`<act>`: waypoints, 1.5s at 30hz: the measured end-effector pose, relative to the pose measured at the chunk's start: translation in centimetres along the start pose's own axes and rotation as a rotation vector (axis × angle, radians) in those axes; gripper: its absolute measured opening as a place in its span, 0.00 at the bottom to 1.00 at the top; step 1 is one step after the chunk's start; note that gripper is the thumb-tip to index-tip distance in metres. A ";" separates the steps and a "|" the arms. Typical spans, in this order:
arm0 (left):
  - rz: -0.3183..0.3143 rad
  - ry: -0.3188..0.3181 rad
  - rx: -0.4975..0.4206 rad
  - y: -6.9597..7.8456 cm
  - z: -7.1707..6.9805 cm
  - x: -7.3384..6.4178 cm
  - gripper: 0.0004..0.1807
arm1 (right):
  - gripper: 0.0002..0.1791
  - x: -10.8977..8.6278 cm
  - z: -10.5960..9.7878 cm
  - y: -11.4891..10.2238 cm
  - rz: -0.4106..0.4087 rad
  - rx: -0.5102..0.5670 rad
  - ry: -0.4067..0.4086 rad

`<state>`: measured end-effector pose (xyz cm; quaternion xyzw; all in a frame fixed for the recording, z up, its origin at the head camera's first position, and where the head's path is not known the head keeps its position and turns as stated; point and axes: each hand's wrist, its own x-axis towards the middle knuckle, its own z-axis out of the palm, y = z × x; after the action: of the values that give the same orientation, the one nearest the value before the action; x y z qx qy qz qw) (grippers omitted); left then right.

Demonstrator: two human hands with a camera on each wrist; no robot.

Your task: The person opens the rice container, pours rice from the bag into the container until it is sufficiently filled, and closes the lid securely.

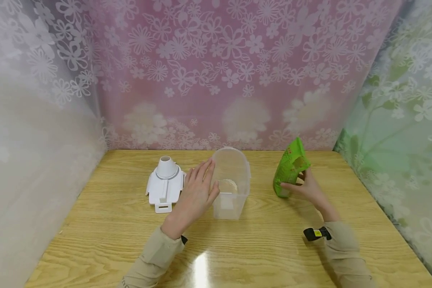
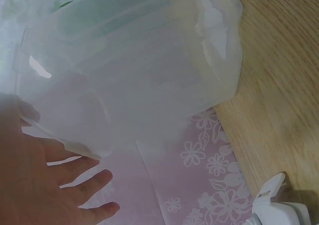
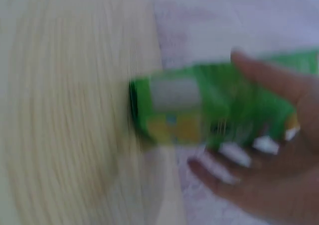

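Note:
A tall clear plastic container [image 1: 232,172] stands mid-table, with a little pale material on its bottom. My left hand [image 1: 198,190] touches its left side with straight fingers. In the left wrist view, my left thumb [image 2: 31,110] lies at the container's rim and the other fingers are spread. To the right, a green bag [image 1: 287,172], its top corner gaping, stands upright on the table. Around its right side is my right hand [image 1: 307,188], the thumb across the near face. The blurred right wrist view shows those fingers spread beside the green bag [image 3: 174,105].
Left of the container lies a white plastic lid [image 1: 164,190] with a cone-shaped spout and a front tab. The wooden table [image 1: 259,256] meets a pink flowered curtain [image 1: 216,80] at the back. Pale flowered curtains hang on both sides.

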<state>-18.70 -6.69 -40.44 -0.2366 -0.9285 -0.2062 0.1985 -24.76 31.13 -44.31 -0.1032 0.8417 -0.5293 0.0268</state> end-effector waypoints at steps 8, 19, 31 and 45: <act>-0.003 0.000 0.001 0.0 0.2 0.0 0.32 | 0.57 1.0 -1.9 1.5 -0.012 0.043 -0.139; -0.010 0.000 -0.014 0.1 0.1 0.0 0.31 | 0.57 0.3 0.5 1.0 0.070 -0.008 0.071; 0.000 0.001 -0.007 0.0 0.0 -0.1 0.31 | 0.55 -0.4 3.7 -0.2 0.099 0.093 0.214; 0.002 -0.001 0.000 -0.1 0.0 0.0 0.31 | 0.63 0.5 4.3 1.2 0.205 0.150 0.145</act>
<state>-18.75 -6.77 -40.47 -0.2375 -0.9284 -0.2058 0.1984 -24.79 27.67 -47.21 0.0240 0.8055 -0.5915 0.0274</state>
